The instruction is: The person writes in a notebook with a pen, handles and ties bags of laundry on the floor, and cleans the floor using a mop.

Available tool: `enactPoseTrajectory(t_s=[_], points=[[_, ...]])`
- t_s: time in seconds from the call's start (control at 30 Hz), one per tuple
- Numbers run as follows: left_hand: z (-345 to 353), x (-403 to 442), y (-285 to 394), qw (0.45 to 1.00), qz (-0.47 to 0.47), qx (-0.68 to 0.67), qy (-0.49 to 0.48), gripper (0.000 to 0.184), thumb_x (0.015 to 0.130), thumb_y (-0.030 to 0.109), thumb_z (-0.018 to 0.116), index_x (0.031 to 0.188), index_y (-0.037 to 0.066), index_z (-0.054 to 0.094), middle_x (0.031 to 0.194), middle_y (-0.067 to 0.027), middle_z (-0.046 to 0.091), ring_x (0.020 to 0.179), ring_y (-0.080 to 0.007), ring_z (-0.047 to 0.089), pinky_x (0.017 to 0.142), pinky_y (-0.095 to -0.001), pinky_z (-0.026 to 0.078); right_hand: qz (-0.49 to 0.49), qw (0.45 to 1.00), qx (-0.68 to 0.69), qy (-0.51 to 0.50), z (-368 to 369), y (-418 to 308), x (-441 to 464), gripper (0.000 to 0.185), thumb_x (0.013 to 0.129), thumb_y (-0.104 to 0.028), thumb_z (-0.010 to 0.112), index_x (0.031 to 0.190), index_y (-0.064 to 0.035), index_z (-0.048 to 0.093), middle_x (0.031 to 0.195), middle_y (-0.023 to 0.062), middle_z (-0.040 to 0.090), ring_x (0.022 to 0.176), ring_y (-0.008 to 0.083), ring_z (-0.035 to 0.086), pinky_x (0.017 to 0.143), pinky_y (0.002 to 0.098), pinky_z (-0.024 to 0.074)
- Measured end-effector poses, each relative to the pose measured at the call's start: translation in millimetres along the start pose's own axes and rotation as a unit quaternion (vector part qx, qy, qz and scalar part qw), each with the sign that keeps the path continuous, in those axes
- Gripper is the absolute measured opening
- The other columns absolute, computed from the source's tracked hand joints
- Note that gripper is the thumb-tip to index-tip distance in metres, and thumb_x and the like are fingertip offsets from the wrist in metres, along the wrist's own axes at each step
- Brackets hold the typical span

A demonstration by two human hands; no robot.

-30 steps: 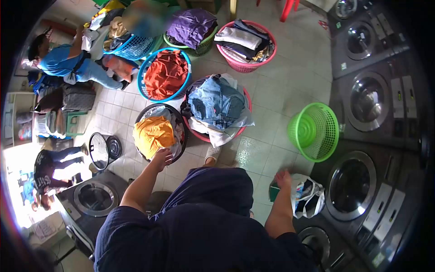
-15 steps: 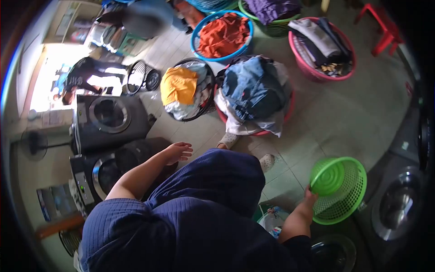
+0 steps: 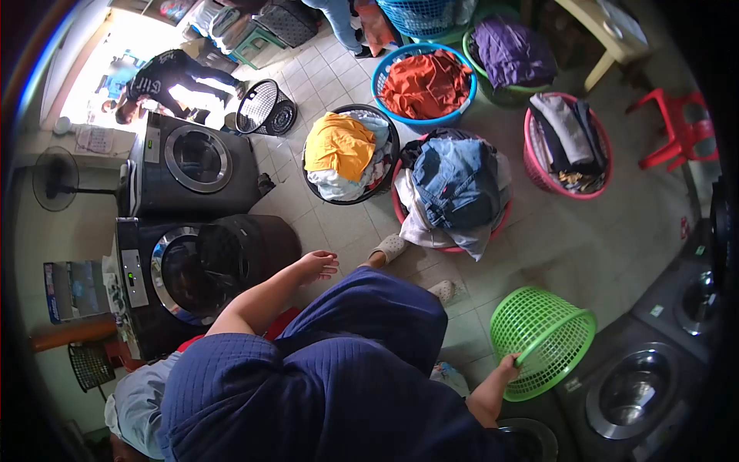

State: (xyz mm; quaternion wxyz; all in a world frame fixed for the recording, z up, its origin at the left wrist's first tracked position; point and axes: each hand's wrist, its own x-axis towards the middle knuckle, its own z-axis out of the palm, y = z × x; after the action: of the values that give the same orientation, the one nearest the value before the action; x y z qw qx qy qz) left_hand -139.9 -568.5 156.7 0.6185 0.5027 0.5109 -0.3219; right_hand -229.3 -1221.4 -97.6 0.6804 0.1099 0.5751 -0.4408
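My right hand point(image 3: 508, 367) is closed around the rim of a bright green plastic laundry basket point(image 3: 531, 327). The basket is tilted, and no clothes show inside it. My left hand point(image 3: 316, 266) hangs in front of my left side, open, its fingers loosely bent and holding nothing. Closest to that hand is a dark front-load washing machine point(image 3: 131, 277) with its round door point(image 3: 246, 258) swung open. Ahead of my feet, a red basket point(image 3: 504, 223) is heaped with denim and white clothes point(image 3: 454, 185).
Laundry fills a black basket point(image 3: 394, 165), a blue basket point(image 3: 431, 119) and a pink basket point(image 3: 531, 158). A red stool point(image 3: 673, 127) stands at right. More machines point(image 3: 631, 389) line the right side. Near the bright doorway a person point(image 3: 173, 81) bends over; another person's legs point(image 3: 336, 19) show at the top.
The green basket in my right hand has swung left and turned, so its wall now faces me differently. My left hand's fingers have curled a little. My view has shifted, showing more of the room.
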Motion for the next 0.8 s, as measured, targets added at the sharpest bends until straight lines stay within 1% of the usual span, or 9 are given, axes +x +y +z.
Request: enactPoseTrajectory(t_s=[0.1,0.2,0.27,0.4,0.5,0.53,0.57,0.73,0.8], points=[[-9,-5,-6,0.999,0.028,-0.029,-0.015,0.023,0.085,0.021,0.044,0.105,0.010,0.045,0.087,0.0002,0.054,0.073,-0.0126,0.054,0.062,-0.0277,0.043,0.069,0.996,-0.052,-0.014,17,16,-83,0.014,0.073,-0.005,0.044,0.083,0.0008,0.052,0.078,0.0085,0.056,0.068,0.0231,0.057,0.061,0.0371,0.0503],[-23,-8,-17,0.995,0.054,-0.081,-0.030,0.023,0.085,0.021,0.043,0.106,0.010,0.044,0.090,-0.0011,0.053,0.074,-0.0130,0.053,0.062,-0.0280,0.043,0.094,0.991,-0.049,-0.081,35,20,-96,0.018,0.072,-0.006,0.046,0.088,0.0002,0.052,0.079,0.0081,0.057,0.071,0.0233,0.057,0.065,0.0399,0.0500],[-31,-17,-24,0.990,0.058,-0.123,-0.023,0.023,0.083,0.017,0.046,0.105,0.009,0.043,0.089,-0.0028,0.054,0.076,-0.0145,0.054,0.062,-0.0291,0.044,0.082,0.987,-0.063,-0.122,53,29,-113,0.022,0.070,-0.005,0.049,0.091,0.0003,0.051,0.088,0.0094,0.056,0.083,0.0239,0.055,0.076,0.0402,0.0472],[-62,-13,-60,0.989,0.043,-0.143,-0.003,0.024,0.085,0.022,0.044,0.106,0.011,0.044,0.093,-0.0025,0.053,0.076,-0.0148,0.053,0.065,-0.0308,0.042,0.072,0.967,-0.138,-0.201,102,61,-206,0.029,0.070,-0.004,0.053,0.098,0.0036,0.049,0.101,0.0132,0.052,0.092,0.0265,0.051,0.080,0.0410,0.0448],[-89,-11,-80,0.986,0.033,-0.163,-0.004,0.024,0.085,0.022,0.044,0.106,0.011,0.044,0.093,-0.0027,0.053,0.077,-0.0151,0.053,0.066,-0.0310,0.042,0.062,0.954,-0.157,-0.250,123,79,-225,0.030,0.070,-0.003,0.054,0.099,0.0043,0.048,0.100,0.0141,0.051,0.093,0.0284,0.050,0.080,0.0403,0.0447],[-97,-11,-83,0.985,0.033,-0.169,0.002,0.023,0.084,0.022,0.045,0.104,0.011,0.045,0.094,-0.0025,0.052,0.079,-0.0155,0.052,0.067,-0.0313,0.042,0.161,0.945,-0.123,-0.256,127,84,-235,0.030,0.071,-0.002,0.054,0.099,0.0052,0.048,0.100,0.0155,0.051,0.093,0.0303,0.049,0.079,0.0394,0.0457],[-107,-10,-85,0.984,0.039,-0.176,0.002,0.023,0.084,0.022,0.045,0.104,0.011,0.045,0.094,-0.0025,0.052,0.079,-0.0155,0.052,0.067,-0.0313,0.042,0.168,0.942,-0.125,-0.262,125,94,-256,0.030,0.071,-0.002,0.054,0.099,0.0052,0.048,0.100,0.0155,0.051,0.093,0.0303,0.049,0.079,0.0394,0.0457],[-172,-4,-75,0.978,0.053,-0.203,0.013,0.028,0.083,0.023,0.046,0.108,0.011,0.043,0.098,-0.0032,0.051,0.085,-0.0180,0.051,0.070,-0.0334,0.041,0.240,0.862,-0.203,-0.398,93,164,-354,0.026,0.076,-0.006,0.050,0.099,0.0066,0.047,0.096,0.0158,0.052,0.090,0.0297,0.050,0.076,0.0344,0.0470],[-204,-12,-60,0.968,0.083,-0.236,0.013,0.027,0.083,0.021,0.045,0.108,0.011,0.043,0.097,-0.0040,0.052,0.085,-0.0181,0.051,0.068,-0.0314,0.041,0.307,0.783,-0.209,-0.499,73,199,-370,0.026,0.079,-0.009,0.047,0.100,0.0063,0.047,0.098,0.0159,0.053,0.092,0.0283,0.051,0.079,0.0339,0.0464]])
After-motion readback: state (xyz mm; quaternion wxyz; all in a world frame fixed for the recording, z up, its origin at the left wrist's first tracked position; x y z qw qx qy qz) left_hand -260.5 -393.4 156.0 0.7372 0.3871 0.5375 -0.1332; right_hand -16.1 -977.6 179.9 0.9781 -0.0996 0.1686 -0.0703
